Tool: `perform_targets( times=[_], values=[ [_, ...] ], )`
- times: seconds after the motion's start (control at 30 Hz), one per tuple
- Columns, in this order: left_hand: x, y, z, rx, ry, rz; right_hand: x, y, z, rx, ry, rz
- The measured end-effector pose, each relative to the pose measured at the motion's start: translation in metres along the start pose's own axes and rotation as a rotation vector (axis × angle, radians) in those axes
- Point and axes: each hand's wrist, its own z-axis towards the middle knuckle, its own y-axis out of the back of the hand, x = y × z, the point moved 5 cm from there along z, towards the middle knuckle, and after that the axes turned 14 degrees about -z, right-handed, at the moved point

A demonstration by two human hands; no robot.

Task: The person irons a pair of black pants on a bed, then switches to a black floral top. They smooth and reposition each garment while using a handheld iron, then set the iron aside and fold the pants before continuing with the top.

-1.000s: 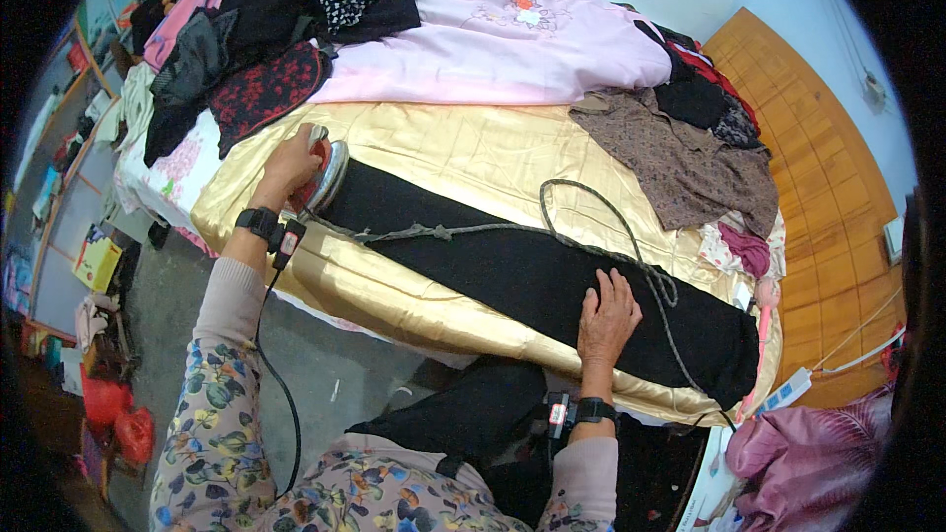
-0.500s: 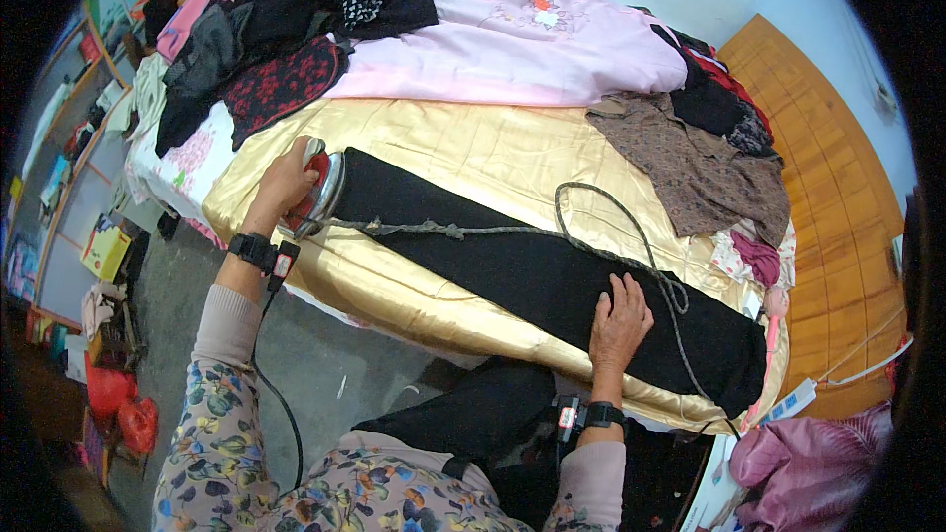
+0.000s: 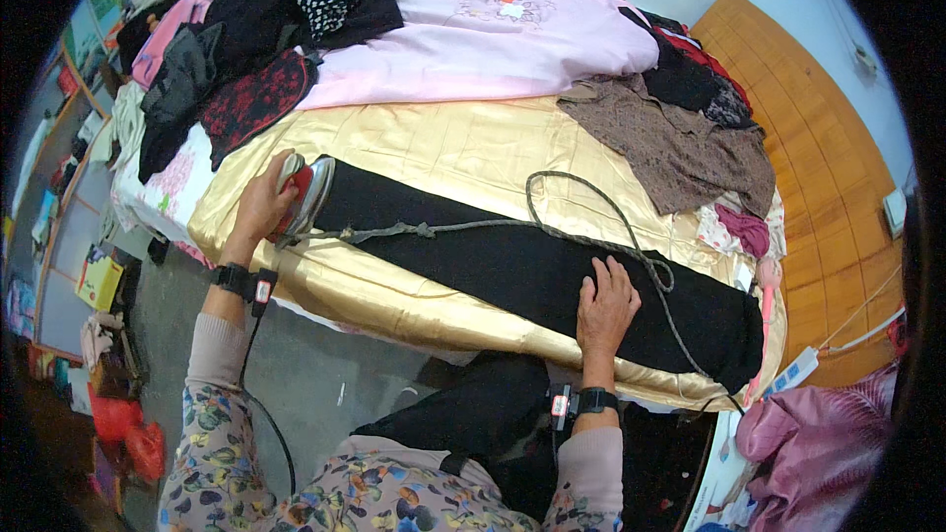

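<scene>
A pair of black trousers [image 3: 473, 261], folded lengthwise by the look of it, lies across a shiny gold quilt [image 3: 434, 143]. My left hand [image 3: 264, 202] is wrapped round the handle of a red and silver clothes iron [image 3: 313, 199]. The iron sits at the narrow left end of the black cloth. From it a grey cord [image 3: 473, 227] runs right over the trousers and loops near the far edge. Flat on the wider part of the cloth rests my right hand [image 3: 606, 305], its fingers stretched out and holding nothing.
Piled dark clothes [image 3: 251, 30] lie at the far left, beside a pink embroidered sheet [image 3: 463, 49]. A brown patterned shirt [image 3: 680, 143] lies at the right, near a wooden headboard [image 3: 818, 108]. A white power strip [image 3: 796, 370] and purple fabric [image 3: 823, 433] are at the lower right.
The whole view has shifted slightly left. The iron stays at the narrow end of the trousers in my left hand, and my right hand remains flat on the cloth.
</scene>
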Motion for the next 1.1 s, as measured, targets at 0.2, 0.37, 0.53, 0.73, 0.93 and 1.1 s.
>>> perform_targets(
  times=[0.2, 0.37, 0.53, 0.73, 0.93, 1.1],
  values=[
    [-0.012, -0.01, 0.004, 0.258, -0.086, -0.025, 0.002, 0.001, -0.001, -0.003, 0.001, 0.012],
    [-0.016, -0.013, 0.017, 0.223, -0.097, -0.004, 0.001, 0.0, 0.0, 0.013, -0.014, 0.01],
    [-0.029, -0.021, 0.02, 0.174, -0.019, 0.017, 0.002, 0.001, 0.001, 0.001, -0.002, 0.014],
    [-0.076, -0.013, 0.001, 0.144, -0.122, 0.002, 0.0, 0.0, 0.0, 0.005, 0.0, -0.004],
    [-0.115, -0.052, 0.01, 0.328, -0.125, -0.011, 0.002, -0.001, 0.001, 0.016, -0.02, -0.014],
    [-0.123, -0.074, 0.028, 0.404, -0.15, -0.003, 0.002, 0.0, 0.0, 0.012, -0.006, -0.02]
  ],
)
